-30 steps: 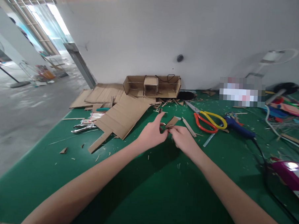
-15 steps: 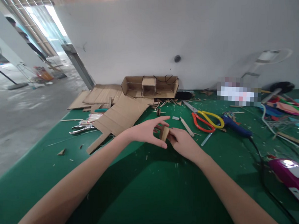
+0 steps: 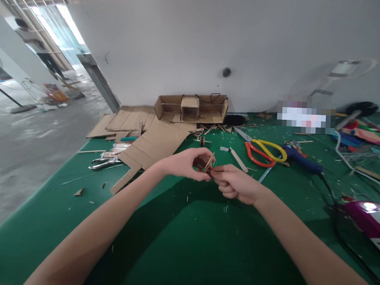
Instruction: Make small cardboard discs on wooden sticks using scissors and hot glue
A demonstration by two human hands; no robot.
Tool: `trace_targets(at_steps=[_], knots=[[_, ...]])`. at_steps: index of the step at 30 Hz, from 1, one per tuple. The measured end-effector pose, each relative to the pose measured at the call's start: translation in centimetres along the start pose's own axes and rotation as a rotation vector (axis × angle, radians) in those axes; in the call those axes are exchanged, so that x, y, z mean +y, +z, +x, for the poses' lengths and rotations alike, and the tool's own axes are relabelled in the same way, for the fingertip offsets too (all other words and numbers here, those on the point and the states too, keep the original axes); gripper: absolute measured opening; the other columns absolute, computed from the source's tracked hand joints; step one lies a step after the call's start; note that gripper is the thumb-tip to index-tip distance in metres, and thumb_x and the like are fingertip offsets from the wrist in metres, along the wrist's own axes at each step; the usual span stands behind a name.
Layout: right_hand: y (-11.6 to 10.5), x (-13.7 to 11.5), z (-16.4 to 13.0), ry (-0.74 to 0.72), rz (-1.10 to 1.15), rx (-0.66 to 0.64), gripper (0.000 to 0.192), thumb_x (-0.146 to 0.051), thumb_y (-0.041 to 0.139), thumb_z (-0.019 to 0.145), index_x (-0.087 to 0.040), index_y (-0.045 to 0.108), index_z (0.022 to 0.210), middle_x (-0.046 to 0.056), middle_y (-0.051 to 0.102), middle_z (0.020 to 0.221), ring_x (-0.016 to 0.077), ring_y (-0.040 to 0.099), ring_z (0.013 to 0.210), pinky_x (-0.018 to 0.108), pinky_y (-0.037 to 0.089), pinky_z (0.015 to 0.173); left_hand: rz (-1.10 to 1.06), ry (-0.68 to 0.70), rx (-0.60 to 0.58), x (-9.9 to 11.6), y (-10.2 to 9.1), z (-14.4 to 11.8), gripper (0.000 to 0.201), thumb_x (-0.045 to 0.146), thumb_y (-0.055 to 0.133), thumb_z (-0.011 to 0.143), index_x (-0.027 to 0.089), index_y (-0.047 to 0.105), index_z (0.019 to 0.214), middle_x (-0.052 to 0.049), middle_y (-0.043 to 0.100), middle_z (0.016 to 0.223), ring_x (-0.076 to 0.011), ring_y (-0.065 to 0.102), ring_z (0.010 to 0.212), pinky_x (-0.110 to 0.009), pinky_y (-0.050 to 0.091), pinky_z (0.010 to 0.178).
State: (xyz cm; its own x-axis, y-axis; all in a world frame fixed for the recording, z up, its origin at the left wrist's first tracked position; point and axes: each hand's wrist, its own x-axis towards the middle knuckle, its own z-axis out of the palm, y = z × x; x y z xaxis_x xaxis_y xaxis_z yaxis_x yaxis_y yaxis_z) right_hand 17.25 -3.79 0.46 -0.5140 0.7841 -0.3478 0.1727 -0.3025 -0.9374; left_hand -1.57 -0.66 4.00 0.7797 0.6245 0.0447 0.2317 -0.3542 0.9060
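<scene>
Over the middle of the green table, a small brown cardboard piece [image 3: 209, 162] is turned nearly edge-on. My left hand [image 3: 189, 162] curls around it, thumb below and fingers above, gripping it by its edges. My right hand [image 3: 235, 182] is closed in a pinch at the piece's lower right side; what lies between those fingertips is hidden. Just beyond the hands, a small round cardboard part [image 3: 202, 141] with a thin stick through it rests on the table. A white pointed stick [image 3: 238, 159] lies past my right hand.
Scissors [image 3: 250, 154] with red and yellow handles and a blue glue gun [image 3: 302, 159] lie to the right. Cardboard sheets [image 3: 158, 144] and pliers [image 3: 105, 163] are at the left. A cardboard box [image 3: 169, 109] stands against the wall. A magenta device [image 3: 363, 217] sits far right.
My left hand has closed in around the cardboard piece from a wide-open pose. The piece has turned more edge-on, and my right fingers have drawn into a pinch beside it.
</scene>
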Motion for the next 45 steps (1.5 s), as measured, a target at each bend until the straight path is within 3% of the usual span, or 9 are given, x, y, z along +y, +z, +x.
trace_targets(at_steps=[6,11,16,22,25,28,31,38,45], knots=[[0.3,0.6,0.0,-0.418,-0.800,0.241,0.029,-0.023,0.036,0.090,-0.022,0.064,0.098,0.002,0.057,0.070,0.0128,0.048,0.060,0.025,0.031,0.055,0.032,-0.088,0.079,-0.8,-0.5,0.0,0.020,0.021,0.064,0.066,0.017,0.054,0.083,-0.003,0.062,0.085,-0.0149,0.061,0.081,-0.032,0.050,0.075],[0.1,1.3,0.4,-0.476,-1.326,0.485,0.040,-0.017,0.035,0.089,-0.024,0.057,0.122,0.007,0.060,0.077,0.0156,0.050,0.062,0.028,0.025,0.054,0.042,-0.129,0.127,-1.5,-1.3,0.1,0.024,0.025,0.063,0.068,0.016,0.053,0.088,-0.005,0.063,0.089,-0.0139,0.061,0.080,-0.032,0.050,0.074],[0.2,0.7,0.3,-0.438,-0.892,0.320,0.029,-0.028,0.038,0.091,-0.022,0.065,0.098,0.002,0.056,0.068,0.0123,0.047,0.058,0.026,0.029,0.054,0.048,-0.097,0.074,-0.9,-1.9,-0.4,0.030,0.022,0.065,0.066,0.017,0.054,0.094,-0.005,0.063,0.089,-0.0141,0.061,0.081,-0.033,0.050,0.077],[-0.7,0.1,-0.1,-0.033,-0.076,-0.024,0.026,-0.042,0.044,0.087,-0.020,0.058,0.086,-0.011,0.015,0.050,0.0070,0.009,0.040,0.022,0.013,0.038,0.121,-0.068,0.006,0.6,-1.6,-0.4,0.031,0.019,0.064,0.067,0.018,0.055,0.096,-0.005,0.064,0.094,-0.0126,0.062,0.079,-0.029,0.050,0.073],[-1.7,0.5,-0.1,-0.101,-0.255,0.059,0.027,-0.039,0.044,0.087,-0.019,0.062,0.089,-0.009,0.027,0.048,0.0073,0.018,0.039,0.023,0.018,0.039,0.231,-0.100,0.083,0.4,-3.0,-1.0,0.027,0.017,0.062,0.067,0.018,0.055,0.093,-0.004,0.064,0.089,-0.0123,0.061,0.077,-0.027,0.050,0.071],[-2.8,1.3,0.2,-0.331,-0.647,0.346,0.031,-0.035,0.041,0.090,-0.019,0.065,0.102,0.000,0.059,0.066,0.0104,0.041,0.046,0.026,0.032,0.048,0.315,-0.160,0.317,0.1,-5.6,-2.3,0.022,0.020,0.063,0.070,0.016,0.055,0.090,-0.005,0.064,0.091,-0.0140,0.062,0.081,-0.028,0.050,0.071],[-3.2,1.8,0.6,-0.465,-0.931,0.541,0.034,-0.031,0.036,0.092,-0.021,0.062,0.112,0.005,0.068,0.090,0.0158,0.057,0.066,0.029,0.042,0.060,0.129,-0.149,0.309,0.2,-7.1,-3.2,0.036,0.024,0.066,0.073,0.017,0.053,0.105,-0.008,0.063,0.104,-0.0184,0.062,0.096,-0.034,0.050,0.083],[-3.0,2.6,1.3,-0.579,-1.313,0.574,0.034,-0.022,0.038,0.091,-0.016,0.061,0.115,0.008,0.066,0.100,0.0218,0.056,0.097,0.035,0.046,0.078,-0.465,-0.210,0.153,-1.6,-3.7,-1.4,0.023,0.030,0.064,0.079,0.012,0.052,0.086,-0.012,0.066,0.088,-0.0242,0.066,0.092,-0.040,0.052,0.083],[-3.9,2.3,1.4,-0.680,-1.330,0.716,0.034,-0.021,0.036,0.093,-0.012,0.063,0.110,0.009,0.069,0.088,0.0220,0.057,0.085,0.039,0.040,0.080,-0.543,-0.259,0.195,-2.8,-2.7,-0.4,0.016,0.030,0.059,0.082,0.015,0.056,0.083,-0.008,0.063,0.087,-0.0196,0.066,0.085,-0.029,0.053,0.066]])
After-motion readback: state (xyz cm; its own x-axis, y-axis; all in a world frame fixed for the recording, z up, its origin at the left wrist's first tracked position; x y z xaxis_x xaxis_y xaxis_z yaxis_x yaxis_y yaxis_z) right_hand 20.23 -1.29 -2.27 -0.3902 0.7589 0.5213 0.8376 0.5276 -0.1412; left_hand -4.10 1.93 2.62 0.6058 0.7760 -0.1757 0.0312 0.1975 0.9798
